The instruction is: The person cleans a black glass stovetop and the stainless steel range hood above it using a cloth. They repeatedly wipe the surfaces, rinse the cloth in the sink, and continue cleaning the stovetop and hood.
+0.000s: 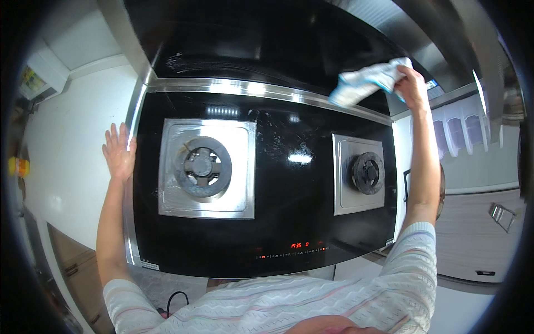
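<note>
My right hand [412, 88] grips a white cloth with blue edges [367, 83] at the upper right, in front of the black glossy back panel [258, 46]. The cloth hangs to the left of my fingers and is slightly blurred. My left hand [119, 154] lies flat with fingers apart on the white countertop [71, 158], against the metal edge of the stove. Between my arms is the black glass cooktop [292, 188], with whitish smears near its middle. It bears a left gas burner [202, 167] and a right gas burner [369, 173], each on a square steel plate.
A steel strip [250, 88] runs along the cooktop's rear. Purple-and-white plastic holders [454, 129] hang at the right, above a pale drawer front [475, 234]. At the far left stands a yellow-and-orange container [18, 166]. A black cable [177, 294] shows below the cooktop.
</note>
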Demonstrator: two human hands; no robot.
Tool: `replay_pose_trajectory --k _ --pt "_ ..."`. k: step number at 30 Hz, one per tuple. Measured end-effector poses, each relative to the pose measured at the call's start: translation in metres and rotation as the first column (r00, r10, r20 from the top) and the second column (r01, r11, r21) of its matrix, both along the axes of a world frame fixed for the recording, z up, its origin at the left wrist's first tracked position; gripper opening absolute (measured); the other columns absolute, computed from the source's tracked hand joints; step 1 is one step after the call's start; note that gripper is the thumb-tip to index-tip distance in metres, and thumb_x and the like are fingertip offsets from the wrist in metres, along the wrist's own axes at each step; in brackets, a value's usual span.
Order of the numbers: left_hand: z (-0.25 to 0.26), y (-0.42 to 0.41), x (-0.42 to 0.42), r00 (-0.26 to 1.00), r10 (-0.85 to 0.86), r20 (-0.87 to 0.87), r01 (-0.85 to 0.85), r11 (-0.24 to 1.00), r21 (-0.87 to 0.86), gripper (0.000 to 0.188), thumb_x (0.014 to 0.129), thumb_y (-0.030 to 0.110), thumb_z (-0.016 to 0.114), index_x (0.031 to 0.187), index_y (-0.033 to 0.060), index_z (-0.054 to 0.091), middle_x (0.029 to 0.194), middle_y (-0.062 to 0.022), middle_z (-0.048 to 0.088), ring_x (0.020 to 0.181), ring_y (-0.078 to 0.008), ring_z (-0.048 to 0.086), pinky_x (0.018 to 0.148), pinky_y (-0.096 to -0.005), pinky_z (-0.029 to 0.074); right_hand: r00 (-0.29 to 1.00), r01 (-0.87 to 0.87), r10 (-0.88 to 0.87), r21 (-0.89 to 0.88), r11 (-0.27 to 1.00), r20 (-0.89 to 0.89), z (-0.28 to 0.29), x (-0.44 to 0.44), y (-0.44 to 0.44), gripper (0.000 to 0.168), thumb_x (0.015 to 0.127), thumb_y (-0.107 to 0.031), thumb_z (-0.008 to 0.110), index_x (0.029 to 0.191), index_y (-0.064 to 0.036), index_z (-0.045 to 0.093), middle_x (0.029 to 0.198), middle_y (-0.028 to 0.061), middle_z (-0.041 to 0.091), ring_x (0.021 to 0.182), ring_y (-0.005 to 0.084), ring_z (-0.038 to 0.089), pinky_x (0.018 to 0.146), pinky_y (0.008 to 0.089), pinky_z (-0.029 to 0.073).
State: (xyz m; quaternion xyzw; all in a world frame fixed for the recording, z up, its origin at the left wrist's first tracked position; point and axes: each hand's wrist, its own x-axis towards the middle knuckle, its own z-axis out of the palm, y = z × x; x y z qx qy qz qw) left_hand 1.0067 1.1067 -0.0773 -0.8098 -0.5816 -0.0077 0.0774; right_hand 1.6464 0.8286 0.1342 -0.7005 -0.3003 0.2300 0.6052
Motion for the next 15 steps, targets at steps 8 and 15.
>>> replay_pose_trajectory --k 8,15 --pt "0.008 0.001 0.009 0.999 -0.02 0.03 0.021 0.999 -0.026 0.055 0.092 0.043 0.038 0.141 0.021 0.026 0.148 -0.0094 0.018 0.136 -0.0325 0.016 0.107 -0.0543 0.015 0.898 -0.413 0.436 0.224 0.883 -0.062 -0.008 -0.232 0.201 0.029 0.082 -0.016 0.065 0.102 0.003 0.058 0.095 0.0131 0.064 0.085 0.0221 0.065 0.076 0.0385 0.055" --pt "0.017 -0.006 0.001 0.999 0.018 0.039 -0.016 0.998 -0.06 0.054 0.093 0.043 0.035 0.141 0.0196 0.026 0.148 -0.0093 0.018 0.136 -0.032 0.014 0.108 -0.0531 0.014 0.946 -0.202 0.29 0.433 0.879 -0.146 0.025 -0.132 0.119 0.022 0.087 -0.024 0.06 0.099 -0.005 0.056 0.091 0.0067 0.061 0.088 0.0182 0.058 0.079 0.036 0.047"
